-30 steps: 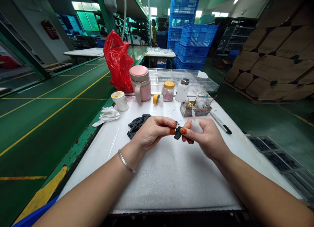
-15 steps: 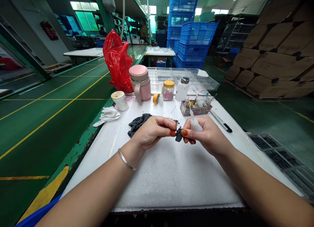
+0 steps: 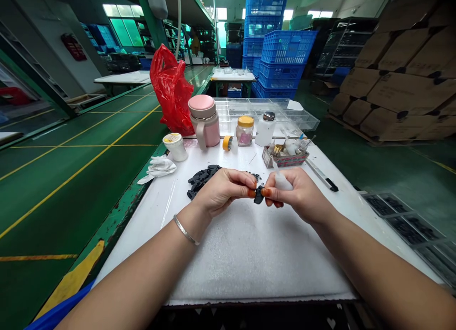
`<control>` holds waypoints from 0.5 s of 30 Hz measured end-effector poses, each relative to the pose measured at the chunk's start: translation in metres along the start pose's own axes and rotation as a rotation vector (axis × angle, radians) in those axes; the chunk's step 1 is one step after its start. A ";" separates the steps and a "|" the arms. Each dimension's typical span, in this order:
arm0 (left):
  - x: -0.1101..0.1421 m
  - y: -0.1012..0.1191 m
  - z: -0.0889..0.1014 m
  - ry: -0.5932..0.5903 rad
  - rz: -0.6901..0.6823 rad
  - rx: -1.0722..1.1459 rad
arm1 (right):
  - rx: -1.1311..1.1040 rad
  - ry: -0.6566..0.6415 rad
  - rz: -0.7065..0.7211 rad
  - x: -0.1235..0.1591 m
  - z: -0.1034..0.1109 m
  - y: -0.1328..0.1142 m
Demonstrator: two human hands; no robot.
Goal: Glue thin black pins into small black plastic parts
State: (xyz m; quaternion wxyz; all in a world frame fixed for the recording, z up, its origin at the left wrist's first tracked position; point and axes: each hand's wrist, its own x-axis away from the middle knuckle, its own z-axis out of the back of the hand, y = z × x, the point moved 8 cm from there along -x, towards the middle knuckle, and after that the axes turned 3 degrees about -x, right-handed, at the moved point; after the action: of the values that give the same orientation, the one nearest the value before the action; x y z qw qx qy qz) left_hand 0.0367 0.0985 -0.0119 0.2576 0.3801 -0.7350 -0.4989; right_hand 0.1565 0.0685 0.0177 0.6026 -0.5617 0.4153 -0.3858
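A small black plastic part (image 3: 259, 196) is pinched between both hands above the white foam-covered table (image 3: 249, 254). My left hand (image 3: 228, 189) grips its left side with thumb and fingertips. The thumb and fingers of my right hand (image 3: 292, 192) close on its right side. Tucked in that same right hand is a white squeeze bottle (image 3: 282, 179) with a thin nozzle tilted up and to the left. Behind my left hand lies a pile of similar black parts (image 3: 201, 178). Several tiny black pieces (image 3: 257, 176) are scattered just beyond the fingertips.
White gloves (image 3: 158, 168), a white tub (image 3: 175, 148), a pink mug (image 3: 206, 125), yellow tape (image 3: 227, 143), a yellow-lidded jar (image 3: 244, 131) and a white dispenser bottle (image 3: 265, 130) stand along the back. A small box of bottles (image 3: 285, 156) and a utility knife (image 3: 322, 175) lie at right.
The squeeze bottle's nozzle has tipped slightly farther left, and the black part has turned a little between the fingers. Both hands otherwise keep nearly the same place.
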 end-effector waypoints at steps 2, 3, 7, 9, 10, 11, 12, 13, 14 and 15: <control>0.001 -0.002 -0.001 -0.020 0.034 0.015 | -0.014 -0.013 0.001 -0.001 0.000 0.000; 0.001 -0.004 -0.001 -0.031 0.048 0.023 | -0.015 -0.019 0.002 -0.001 0.000 0.000; 0.003 -0.005 -0.002 -0.057 0.067 0.063 | -0.016 -0.036 -0.006 -0.001 -0.003 -0.001; 0.003 -0.005 -0.003 -0.064 0.060 0.077 | -0.023 -0.041 -0.004 -0.001 -0.005 -0.002; 0.003 -0.004 -0.003 -0.066 0.057 0.082 | -0.027 -0.044 0.000 -0.001 -0.005 -0.002; 0.003 -0.004 -0.003 -0.065 0.055 0.085 | -0.030 -0.046 0.004 0.000 -0.006 -0.002; 0.003 -0.004 -0.003 -0.062 0.055 0.086 | -0.034 -0.045 0.009 0.000 -0.005 -0.002; 0.003 -0.004 -0.002 -0.054 0.057 0.089 | -0.039 -0.044 0.016 0.000 -0.005 -0.001; 0.003 -0.004 -0.002 -0.043 0.061 0.091 | -0.045 -0.040 0.023 0.000 -0.004 -0.001; 0.003 -0.005 -0.001 -0.032 0.066 0.095 | -0.050 -0.034 0.030 0.000 -0.003 -0.001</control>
State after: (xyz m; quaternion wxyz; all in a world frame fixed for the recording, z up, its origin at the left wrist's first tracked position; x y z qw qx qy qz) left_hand 0.0369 0.0946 -0.0158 0.2438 0.3594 -0.7741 -0.4606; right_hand 0.1539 0.0678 0.0187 0.6009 -0.5770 0.4229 -0.3566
